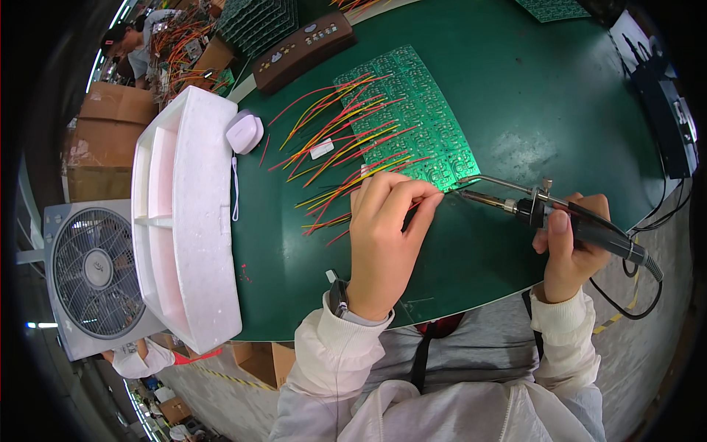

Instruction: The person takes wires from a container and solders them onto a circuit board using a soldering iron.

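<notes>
My right hand (573, 247) is wrapped round a black soldering iron (526, 210), its tip pointing left at the near right corner of a green circuit board panel (412, 96). A thin metal guide tube (508, 183) runs along the iron and curves down to the board near the tip. At that same corner my left hand (390, 228) is closed in a pinch. What it holds is too small to make out; a dark bit shows at the fingertips. Red, yellow and black wires (346, 147) spread leftward from the panel, several lying across it.
A white foam box (199, 221) with compartments stands at the left, by a lilac case (244, 132). A brown pencil case (303, 50) and stacked boards (258, 26) lie far left. A black device (663, 110) with cables is at right. A fan (96, 269) stands beyond the box.
</notes>
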`<state>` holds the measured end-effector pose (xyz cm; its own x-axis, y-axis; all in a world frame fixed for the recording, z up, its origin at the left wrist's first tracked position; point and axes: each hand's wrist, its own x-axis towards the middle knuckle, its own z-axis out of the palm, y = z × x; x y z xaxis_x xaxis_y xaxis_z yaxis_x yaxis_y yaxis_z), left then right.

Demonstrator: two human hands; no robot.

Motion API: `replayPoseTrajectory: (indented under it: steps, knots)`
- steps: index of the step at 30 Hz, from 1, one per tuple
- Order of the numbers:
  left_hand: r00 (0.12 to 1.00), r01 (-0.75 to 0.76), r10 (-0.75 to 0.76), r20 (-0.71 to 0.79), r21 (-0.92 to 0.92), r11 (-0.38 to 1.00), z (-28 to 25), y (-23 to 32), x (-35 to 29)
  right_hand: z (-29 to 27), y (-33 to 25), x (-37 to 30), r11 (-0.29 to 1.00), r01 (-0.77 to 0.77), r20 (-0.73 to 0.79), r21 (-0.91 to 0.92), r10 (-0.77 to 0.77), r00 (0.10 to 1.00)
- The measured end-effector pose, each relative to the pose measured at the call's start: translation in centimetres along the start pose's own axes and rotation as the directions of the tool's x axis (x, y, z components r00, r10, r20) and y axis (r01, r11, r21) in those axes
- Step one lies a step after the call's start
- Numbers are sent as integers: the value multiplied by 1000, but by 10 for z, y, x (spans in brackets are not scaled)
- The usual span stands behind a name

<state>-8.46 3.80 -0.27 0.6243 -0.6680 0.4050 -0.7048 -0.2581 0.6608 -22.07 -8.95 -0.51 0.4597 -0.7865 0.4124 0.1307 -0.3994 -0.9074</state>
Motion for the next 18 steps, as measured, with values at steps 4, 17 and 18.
replayPoseTrajectory:
  steps: [4, 17, 18]
  knots:
    - [1000, 11, -11, 2, 0, 1000, 0, -1, -1, 4, 0, -1, 999, 8, 7, 34, -9, 1000]
    - [1000, 17, -17, 13, -11, 1000, -2, -2, 0, 3, -2, -1, 996, -36, -14, 78, 37, 999]
    - [1000, 16, -16, 14, -12, 1000, -2, -2, 0, 3, -3, -1, 996, -40, -14, 82, 41, 999]
